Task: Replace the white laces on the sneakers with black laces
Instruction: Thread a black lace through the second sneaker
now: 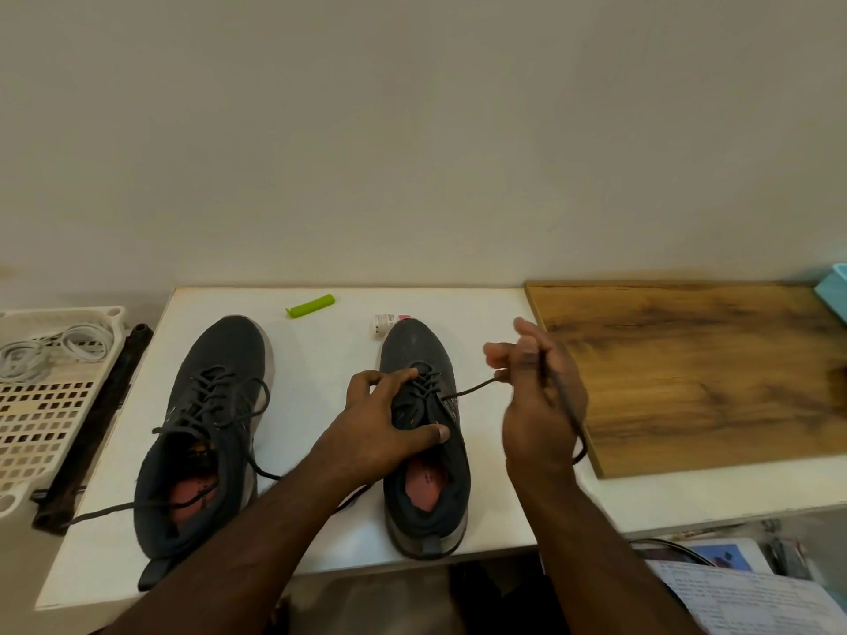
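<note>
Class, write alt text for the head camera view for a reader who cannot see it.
A person's left hand steadies the right sneaker on a white table while the right hand pulls a black lace out sideways. The left sneaker is already laced black; white laces lie in a basket.

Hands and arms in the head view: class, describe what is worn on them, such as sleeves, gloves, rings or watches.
Both forearms are bare up to the bottom edge of the picture: no sleeves show. The left hand and the right hand wear no gloves. No watch, bracelet or ring shows on either wrist or on the fingers, though the right hand is slightly blurred.
</note>
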`<state>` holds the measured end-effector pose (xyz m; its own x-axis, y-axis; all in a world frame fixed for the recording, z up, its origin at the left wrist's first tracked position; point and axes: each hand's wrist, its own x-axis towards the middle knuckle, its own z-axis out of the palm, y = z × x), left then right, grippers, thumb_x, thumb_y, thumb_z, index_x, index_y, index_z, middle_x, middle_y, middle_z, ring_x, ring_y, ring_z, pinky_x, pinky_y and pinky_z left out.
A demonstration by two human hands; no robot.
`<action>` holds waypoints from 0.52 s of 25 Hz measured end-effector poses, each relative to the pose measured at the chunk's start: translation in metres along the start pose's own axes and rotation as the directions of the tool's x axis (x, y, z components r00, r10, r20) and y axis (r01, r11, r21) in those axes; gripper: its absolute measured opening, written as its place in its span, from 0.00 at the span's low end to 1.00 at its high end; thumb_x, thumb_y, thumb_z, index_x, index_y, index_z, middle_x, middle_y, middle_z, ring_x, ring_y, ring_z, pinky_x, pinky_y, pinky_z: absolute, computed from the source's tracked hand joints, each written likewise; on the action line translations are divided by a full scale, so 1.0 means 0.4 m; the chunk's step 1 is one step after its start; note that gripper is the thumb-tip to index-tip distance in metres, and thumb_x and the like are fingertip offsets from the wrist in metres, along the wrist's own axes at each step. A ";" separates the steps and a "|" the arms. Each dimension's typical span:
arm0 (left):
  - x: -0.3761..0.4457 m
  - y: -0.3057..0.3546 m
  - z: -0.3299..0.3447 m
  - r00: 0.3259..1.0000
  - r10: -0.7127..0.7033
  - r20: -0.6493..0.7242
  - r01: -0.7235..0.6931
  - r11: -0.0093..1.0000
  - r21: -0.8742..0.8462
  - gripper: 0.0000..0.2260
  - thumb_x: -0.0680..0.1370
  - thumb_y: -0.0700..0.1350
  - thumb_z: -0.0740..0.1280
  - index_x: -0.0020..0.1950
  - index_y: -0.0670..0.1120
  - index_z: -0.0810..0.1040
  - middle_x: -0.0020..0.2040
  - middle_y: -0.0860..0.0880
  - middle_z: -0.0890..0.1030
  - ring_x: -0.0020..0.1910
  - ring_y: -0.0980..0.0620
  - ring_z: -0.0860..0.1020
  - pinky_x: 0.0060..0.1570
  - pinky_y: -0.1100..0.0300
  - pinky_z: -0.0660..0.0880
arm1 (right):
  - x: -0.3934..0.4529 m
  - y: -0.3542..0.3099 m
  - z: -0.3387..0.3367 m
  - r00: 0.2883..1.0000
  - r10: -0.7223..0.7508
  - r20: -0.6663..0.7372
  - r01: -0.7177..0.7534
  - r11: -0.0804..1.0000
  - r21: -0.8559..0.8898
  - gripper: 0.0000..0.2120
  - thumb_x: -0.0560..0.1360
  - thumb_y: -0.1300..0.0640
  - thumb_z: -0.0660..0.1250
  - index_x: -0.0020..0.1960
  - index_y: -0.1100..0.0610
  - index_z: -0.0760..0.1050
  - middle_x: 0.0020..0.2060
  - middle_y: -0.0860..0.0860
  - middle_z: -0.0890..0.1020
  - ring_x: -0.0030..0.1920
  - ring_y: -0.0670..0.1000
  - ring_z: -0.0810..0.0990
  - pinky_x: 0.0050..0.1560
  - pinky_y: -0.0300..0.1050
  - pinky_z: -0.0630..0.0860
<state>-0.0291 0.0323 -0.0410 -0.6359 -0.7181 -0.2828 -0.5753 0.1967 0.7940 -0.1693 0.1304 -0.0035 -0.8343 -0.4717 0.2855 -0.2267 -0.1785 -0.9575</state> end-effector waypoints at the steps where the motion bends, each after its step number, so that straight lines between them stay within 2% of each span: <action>1: -0.001 -0.001 0.000 1.000 -0.005 0.006 0.006 1.000 -0.011 0.40 0.67 0.63 0.76 0.76 0.62 0.62 0.70 0.54 0.59 0.59 0.57 0.67 0.57 0.64 0.69 | 0.016 -0.017 -0.006 0.989 0.112 -0.093 -0.099 0.986 0.131 0.09 0.82 0.54 0.63 0.59 0.54 0.78 0.43 0.53 0.86 0.46 0.51 0.85 0.46 0.43 0.82; 3: -0.004 0.001 -0.002 1.000 -0.017 0.014 0.018 0.999 -0.028 0.40 0.67 0.63 0.76 0.75 0.63 0.63 0.70 0.55 0.59 0.59 0.57 0.67 0.58 0.64 0.69 | 0.050 -0.037 -0.031 0.910 0.362 -0.203 -0.265 0.884 0.385 0.07 0.82 0.55 0.64 0.58 0.55 0.77 0.42 0.53 0.86 0.42 0.52 0.84 0.40 0.43 0.81; 4: -0.007 0.005 -0.004 1.000 -0.016 0.014 0.017 0.999 -0.029 0.39 0.67 0.63 0.76 0.75 0.63 0.63 0.70 0.55 0.59 0.60 0.57 0.67 0.58 0.63 0.69 | 0.064 -0.041 -0.044 0.886 0.416 -0.205 -0.308 0.859 0.410 0.05 0.82 0.56 0.64 0.57 0.54 0.77 0.39 0.52 0.85 0.38 0.51 0.82 0.35 0.42 0.78; 5: -0.011 0.014 -0.006 1.000 0.000 -0.004 0.000 0.999 -0.037 0.38 0.68 0.64 0.76 0.75 0.62 0.64 0.69 0.56 0.60 0.60 0.58 0.68 0.59 0.63 0.69 | 0.072 -0.039 -0.055 0.896 0.405 -0.184 -0.333 0.885 0.325 0.03 0.82 0.56 0.65 0.54 0.52 0.77 0.35 0.50 0.83 0.33 0.48 0.79 0.32 0.41 0.73; 6: -0.017 0.027 -0.010 0.998 0.029 -0.047 -0.032 0.997 -0.065 0.36 0.69 0.63 0.75 0.74 0.61 0.66 0.68 0.55 0.62 0.60 0.57 0.69 0.59 0.63 0.70 | 0.071 -0.032 -0.061 0.938 0.326 -0.114 -0.317 0.944 0.091 0.02 0.81 0.56 0.66 0.51 0.51 0.77 0.31 0.47 0.80 0.30 0.45 0.75 0.31 0.41 0.70; 7: -0.022 0.044 -0.017 0.993 0.058 -0.102 -0.071 0.989 -0.131 0.32 0.70 0.62 0.74 0.72 0.60 0.69 0.66 0.53 0.67 0.59 0.55 0.72 0.59 0.61 0.72 | 0.060 -0.019 -0.060 0.975 0.217 0.054 -0.198 0.949 -0.247 0.03 0.80 0.54 0.68 0.47 0.50 0.77 0.27 0.46 0.77 0.28 0.43 0.73 0.31 0.40 0.69; 8: -0.028 0.061 -0.026 0.988 0.072 -0.135 -0.104 0.964 -0.245 0.28 0.72 0.60 0.73 0.70 0.59 0.72 0.62 0.49 0.73 0.56 0.52 0.76 0.57 0.58 0.75 | 0.041 -0.012 -0.052 0.944 0.173 0.279 0.003 0.846 -0.533 0.06 0.78 0.50 0.69 0.43 0.49 0.76 0.25 0.45 0.75 0.26 0.43 0.72 0.31 0.39 0.68; 9: -0.034 0.076 -0.036 0.991 0.074 -0.114 -0.114 0.913 -0.392 0.25 0.73 0.58 0.71 0.69 0.58 0.74 0.58 0.46 0.78 0.50 0.51 0.78 0.52 0.57 0.77 | 0.021 -0.007 -0.043 0.873 0.191 0.448 0.213 0.677 -0.705 0.09 0.77 0.47 0.69 0.40 0.49 0.75 0.24 0.45 0.73 0.27 0.44 0.72 0.31 0.39 0.67; 10: -0.042 0.088 -0.046 0.995 0.087 -0.043 -0.097 0.833 -0.545 0.24 0.73 0.57 0.70 0.69 0.56 0.75 0.57 0.46 0.81 0.42 0.53 0.79 0.43 0.59 0.78 | 0.006 -0.013 -0.033 0.809 0.240 0.537 0.343 0.548 -0.762 0.11 0.76 0.45 0.67 0.38 0.48 0.73 0.25 0.45 0.73 0.28 0.45 0.72 0.32 0.40 0.66; 11: -0.049 0.096 -0.056 0.993 0.113 0.033 -0.063 0.753 -0.655 0.25 0.72 0.56 0.68 0.69 0.53 0.74 0.57 0.47 0.83 0.34 0.55 0.76 0.35 0.64 0.74 | 0.000 -0.016 -0.025 0.772 0.267 0.577 0.408 0.489 -0.771 0.13 0.76 0.44 0.65 0.36 0.48 0.71 0.27 0.45 0.73 0.29 0.46 0.72 0.32 0.41 0.65; 13: -0.053 0.098 -0.064 0.984 0.148 0.101 -0.029 0.689 -0.725 0.22 0.74 0.52 0.67 0.68 0.50 0.74 0.56 0.48 0.84 0.29 0.56 0.68 0.28 0.66 0.66 | -0.001 -0.024 -0.018 0.745 0.290 0.601 0.458 0.432 -0.777 0.14 0.76 0.44 0.63 0.35 0.48 0.69 0.29 0.46 0.72 0.30 0.47 0.72 0.31 0.40 0.64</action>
<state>-0.0249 0.0380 0.0099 -0.7627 -0.6098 -0.2154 -0.0050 -0.3275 0.9448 -0.1704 0.1384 0.0052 -0.3854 -0.9219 -0.0399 -0.8706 0.3777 -0.3153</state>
